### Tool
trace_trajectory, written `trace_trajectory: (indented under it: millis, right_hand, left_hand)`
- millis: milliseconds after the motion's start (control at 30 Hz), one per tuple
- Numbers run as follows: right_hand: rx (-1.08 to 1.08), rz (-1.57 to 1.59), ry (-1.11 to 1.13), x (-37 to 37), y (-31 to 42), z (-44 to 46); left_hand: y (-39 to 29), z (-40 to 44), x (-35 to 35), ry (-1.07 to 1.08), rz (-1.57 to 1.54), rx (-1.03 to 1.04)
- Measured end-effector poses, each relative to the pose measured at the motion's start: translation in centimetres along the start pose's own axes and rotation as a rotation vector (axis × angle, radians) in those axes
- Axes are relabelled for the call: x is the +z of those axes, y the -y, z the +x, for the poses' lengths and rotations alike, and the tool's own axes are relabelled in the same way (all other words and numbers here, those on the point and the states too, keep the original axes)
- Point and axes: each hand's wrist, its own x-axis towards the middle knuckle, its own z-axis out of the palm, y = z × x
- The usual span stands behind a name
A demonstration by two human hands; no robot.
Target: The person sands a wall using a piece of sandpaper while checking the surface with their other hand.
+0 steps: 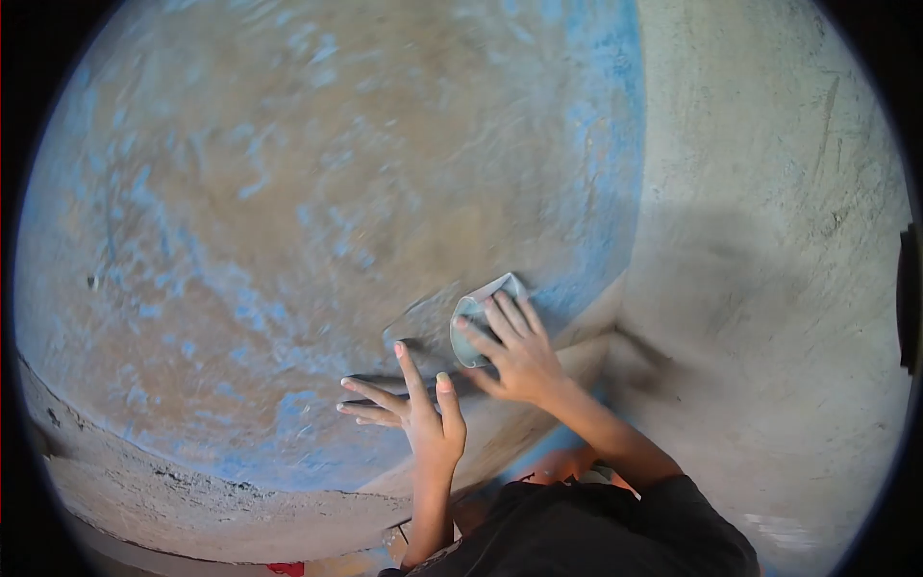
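Note:
A worn wall surface (pixel 385 173) with patches of blue paint over brown fills much of the head view. Low in the middle, my left hand (pixel 428 413) has its fingers spread, some of them at the wall, with nothing held. To its right, my right hand (pixel 519 356) presses a thin grey-green sheet (pixel 468 332) against the surface. The fingers lie flat over the sheet, and its upper edge is folded up and paler. A faint curved line runs on the wall between the two hands.
At the right is a plain grey-green wall (pixel 740 192), meeting the painted one at a corner. A rough ledge (pixel 173 510) runs along the lower left. Something small and red (pixel 286 568) shows at the bottom edge. A dark object (pixel 907 298) stands at the far right.

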Motion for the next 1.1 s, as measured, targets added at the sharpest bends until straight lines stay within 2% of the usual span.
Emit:
trace_trajectory:
  millis: [33,133,200,267,300,433,533,567,667,700,800,900,967,1000,1100]
  right_hand:
    - [0.100,-0.070,-0.040,-0.8,-1.7,0.1]
    - [0.349,0.110,-0.443,-1.5,-5.5,1.6]
    - [0.330,0.121,-0.383,-2.4,-6.8,1.0]
    - [0.119,0.018,0.002,-4.0,-6.6,-1.1]
    - [0.071,-0.036,0.020,-4.9,-8.0,-0.7]
    - [0.429,0.110,-0.425,-7.7,-14.1,3.6]
    - [0.479,0.195,-0.349,-3.7,-13.2,-1.1]
    - [0.419,0.130,-0.230,-1.9,-12.4,-4.3]
    - [0.403,0.067,-0.119,-1.1,-12.6,-6.3]
    - [0.341,0.095,-0.224,-3.3,-13.5,-3.7]
    - [0.295,0.052,-0.252,-9.0,-16.0,3.0]
    - [0.288,0.086,-0.290,-6.2,-15.8,1.0]
    - [0.330,0.105,-0.228,-1.3,-13.8,-4.7]
    - [0.351,0.092,-0.182,-1.2,-12.6,-4.9]
    - [0.258,0.101,-0.277,-2.7,-13.9,-2.4]
  left_hand:
    - [-0.8,0.3,0.6,0.017,0.013,0.002]
    - [-3.6,0.8,2.8,0.043,0.032,-0.006]
    - [-5.0,1.1,4.4,0.030,0.028,0.004]
    - [-6.4,1.3,5.8,0.054,0.030,-0.007]
    - [-7.2,1.4,6.6,0.063,0.026,-0.016]
    - [-10.1,1.4,8.9,0.085,0.011,-0.046]
    - [-11.1,1.6,11.4,0.053,0.046,-0.047]
    - [-11.4,1.6,11.8,0.043,0.037,-0.066]
    - [-10.9,2.0,13.3,-0.006,0.073,-0.068]
    - [-10.4,1.7,13.7,-0.014,0.099,-0.068]
    - [-9.5,1.6,14.9,-0.043,0.261,-0.071]
    - [-7.8,1.6,16.5,-0.132,0.387,-0.006]
    - [-7.6,1.5,16.7,-0.150,0.385,0.004]
    - [-7.4,1.6,16.8,-0.160,0.384,0.015]
    - [-6.7,1.4,17.2,-0.203,0.330,0.031]
